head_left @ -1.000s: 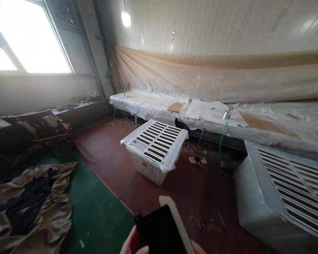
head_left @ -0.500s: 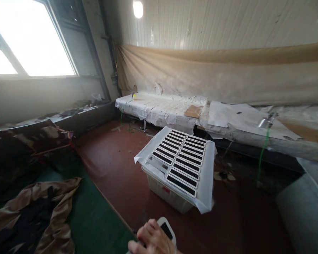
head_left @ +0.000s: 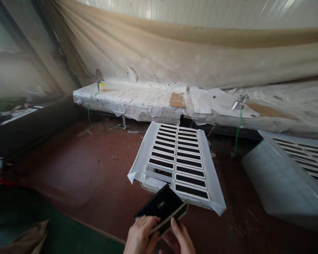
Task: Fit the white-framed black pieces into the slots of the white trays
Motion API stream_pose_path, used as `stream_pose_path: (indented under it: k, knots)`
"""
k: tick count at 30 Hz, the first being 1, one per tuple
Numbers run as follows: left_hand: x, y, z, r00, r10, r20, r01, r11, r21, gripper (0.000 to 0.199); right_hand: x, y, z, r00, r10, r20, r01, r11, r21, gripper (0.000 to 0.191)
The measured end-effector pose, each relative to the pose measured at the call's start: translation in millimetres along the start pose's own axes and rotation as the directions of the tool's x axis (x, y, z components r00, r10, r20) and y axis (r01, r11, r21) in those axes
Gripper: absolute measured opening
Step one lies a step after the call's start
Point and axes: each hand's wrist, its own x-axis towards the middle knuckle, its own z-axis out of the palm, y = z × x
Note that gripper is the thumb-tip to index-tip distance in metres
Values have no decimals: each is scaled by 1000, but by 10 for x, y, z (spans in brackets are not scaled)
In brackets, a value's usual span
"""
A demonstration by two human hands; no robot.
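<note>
At the bottom centre my left hand [head_left: 142, 233] is closed on a dark flat panel [head_left: 163, 201] with a small light mark on it. My right hand [head_left: 180, 237] grips a thin piece with a pale rim and dark face [head_left: 172, 219], held tilted against the panel's right side. The left fingertips also touch that piece. Just beyond the hands, a white-covered board [head_left: 216, 183] bears two columns of black strips with white borders [head_left: 188, 163]. A gap shows near the left column's front end. The board rests on a bin, mostly hidden.
Behind runs a long bench [head_left: 137, 102] under white sheeting, with a brown cardboard piece [head_left: 177, 100] and a metal spray gun [head_left: 240, 103] on a green hose [head_left: 237, 135]. A second grey-covered stand [head_left: 283, 180] with strips is at the right. Brown cloth lies bottom left.
The view has swung right and closer to the board. Both hands now show, where only one was visible before. A dark panel has come into view between them.
</note>
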Motion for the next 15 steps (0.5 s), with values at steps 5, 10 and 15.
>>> stream_pose_path:
  k: [5, 10, 15]
  knots:
    - [675, -316, -199, 982, 24, 190, -33, 998, 44, 29, 529, -295, 685, 994, 87, -62, -77, 985, 155, 69]
    - [1176, -711, -653, 871, 40, 489, -40, 999, -9, 49, 1094, -292, 974, 956, -10, -292, 38, 995, 93, 76]
    - [1714, -1143, -1237, 740, 67, 670, -50, 998, -44, 56, 1484, -284, 1319, 893, -62, -445, 147, 976, 160, 73]
